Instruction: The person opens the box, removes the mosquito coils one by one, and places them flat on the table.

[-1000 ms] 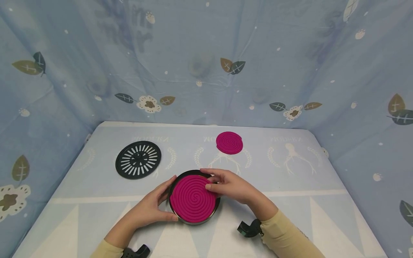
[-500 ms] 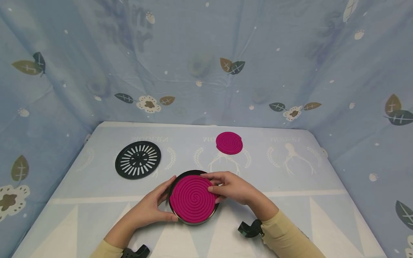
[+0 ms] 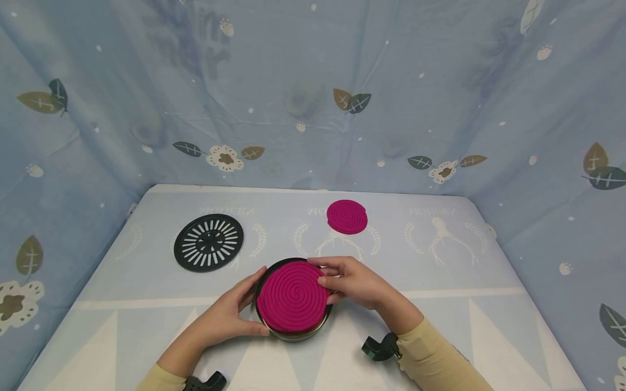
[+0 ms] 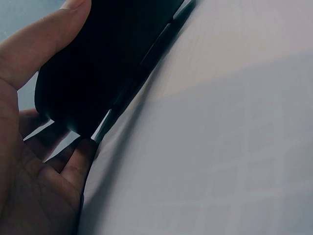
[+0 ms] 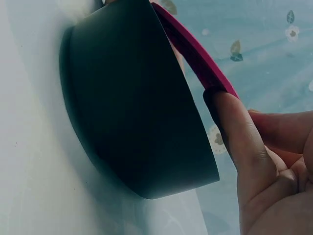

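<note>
A round dark tin (image 3: pixel 276 267), seemingly a mosquito coil holder, stands on the table, its dark side wall (image 5: pixel 132 103) large in the right wrist view. My left hand (image 3: pixel 226 317) grips it from the left, thumb at the near side and fingers behind. At its top, a magenta spiral mosquito coil (image 3: pixel 292 300) is tilted, the right edge lifted. My right hand (image 3: pixel 359 285) pinches that edge between thumb and fingers. Seen from the right wrist, the coil (image 5: pixel 203 56) rises off the tin's rim, with a gap beneath. Whatever lies inside the tin is hidden.
Back left on the table (image 3: pixel 420 315) lies a black slotted round lid (image 3: pixel 211 240). Another magenta mosquito coil (image 3: pixel 347 216) rests flat near the back edge. A blue patterned cloth (image 3: pixel 303 108) hangs behind and at both sides.
The right thumb has shifted right to the coil's edge. The coil's right side has risen, and more of the tin's near rim shows. My left hand has stayed in place.
</note>
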A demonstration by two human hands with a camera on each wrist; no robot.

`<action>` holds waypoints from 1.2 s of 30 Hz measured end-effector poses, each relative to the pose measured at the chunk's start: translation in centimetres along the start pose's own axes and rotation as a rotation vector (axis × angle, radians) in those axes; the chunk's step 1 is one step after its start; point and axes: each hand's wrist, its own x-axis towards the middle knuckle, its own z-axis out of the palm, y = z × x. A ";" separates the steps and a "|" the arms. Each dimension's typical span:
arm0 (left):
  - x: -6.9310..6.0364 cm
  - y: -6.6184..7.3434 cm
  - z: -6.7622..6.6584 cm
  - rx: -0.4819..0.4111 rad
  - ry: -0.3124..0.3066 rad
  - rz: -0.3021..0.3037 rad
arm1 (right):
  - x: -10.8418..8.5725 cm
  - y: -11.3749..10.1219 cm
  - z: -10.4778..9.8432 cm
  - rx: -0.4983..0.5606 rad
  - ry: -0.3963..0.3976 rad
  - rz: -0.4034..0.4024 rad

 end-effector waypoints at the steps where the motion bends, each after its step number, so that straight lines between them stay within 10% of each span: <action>1: 0.0 0.0 0.0 -0.001 0.001 -0.001 | 0.0 0.0 -0.1 0.003 0.007 -0.001; 36: 0.0 0.0 0.0 -0.008 -0.004 -0.005 | -1.8 1.6 -6.4 0.166 0.426 -0.145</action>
